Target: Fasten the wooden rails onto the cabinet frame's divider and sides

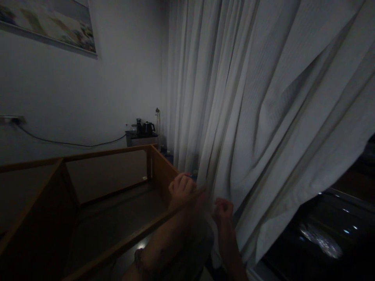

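- The wooden frame [165, 166] fills the lower left of the room, open on top, with a thick divider [63, 183] splitting it into compartments.
- Its right end comes up close to the curtain [234, 97], so the person has only a narrow gap there to work in.
- The left hand [182, 186] is at that right end, its fingers bent over by the end board; from where I stand I can't tell how firmly they are closed, or whether they grip the wood.
- The left forearm, with a bracelet [140, 259] at the wrist, overlaps the front rail [129, 240], and the blur and gloom hide where they meet.
- The right hand [224, 208] is curled, just beside the curtain's lower folds; I can't make out whether any cloth is caught in it.
- That pale curtain is the big obstacle: it drops in heavy folds past both hands and sweeps out wide across the right side.
- Below its slanting hem, at the lower right, a dark glossy surface [319, 240] catches bright glints; what it is, I can't say.
- Beyond the frame, in the corner, a small cabinet [142, 141] carries a black kettle [149, 128] and another dark item beside it.
- A black cord [84, 145] sags along the wall from the socket [13, 120] towards that cabinet, behind the frame.
- High on the left wall hangs a painting [49, 25], partly out of sight.
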### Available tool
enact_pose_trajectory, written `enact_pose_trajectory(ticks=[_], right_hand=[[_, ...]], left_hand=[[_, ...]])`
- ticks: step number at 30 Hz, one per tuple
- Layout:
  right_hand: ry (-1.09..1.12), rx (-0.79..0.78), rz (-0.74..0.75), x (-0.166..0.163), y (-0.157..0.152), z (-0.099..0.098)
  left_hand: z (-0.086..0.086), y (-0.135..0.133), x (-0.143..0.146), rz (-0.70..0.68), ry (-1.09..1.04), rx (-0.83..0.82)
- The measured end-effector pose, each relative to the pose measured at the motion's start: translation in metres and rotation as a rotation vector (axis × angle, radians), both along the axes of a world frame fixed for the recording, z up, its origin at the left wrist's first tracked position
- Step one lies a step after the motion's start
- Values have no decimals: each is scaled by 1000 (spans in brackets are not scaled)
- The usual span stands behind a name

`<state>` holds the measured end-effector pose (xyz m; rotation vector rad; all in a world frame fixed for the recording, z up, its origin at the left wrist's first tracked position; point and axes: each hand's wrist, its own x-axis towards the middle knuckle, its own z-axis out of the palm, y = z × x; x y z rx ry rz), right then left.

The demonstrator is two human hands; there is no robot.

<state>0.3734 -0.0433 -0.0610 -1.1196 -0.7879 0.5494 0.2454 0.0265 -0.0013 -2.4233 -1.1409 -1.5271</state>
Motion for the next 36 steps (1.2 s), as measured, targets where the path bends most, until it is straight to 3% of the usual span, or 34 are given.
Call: enact_pose_trajectory(ticks=[4,10,13,18,25,31,36], right_hand=[[-356,-135,-14,0,-25,6],[-582,-222,101,11,-39,12],[-573,-188,83,11,-40,16],[-422,-186,192,2,-41,22],[-600,-51,50,-4,-29,42],[-591,-14,-246,-9,-25,41],[-606,19,-250,-21,-19,40]], left_hand=[[1,-1,0,8,-8,10],[-1,2,-2,-14,14,20],[1,1,-3,-27,28,2],[4,-1,-4,-45,16,-7],[0,4,-6,-98,27,-28],[0,5,-7,-120,27,-45],[0,4,-7,-90,32,-35]])
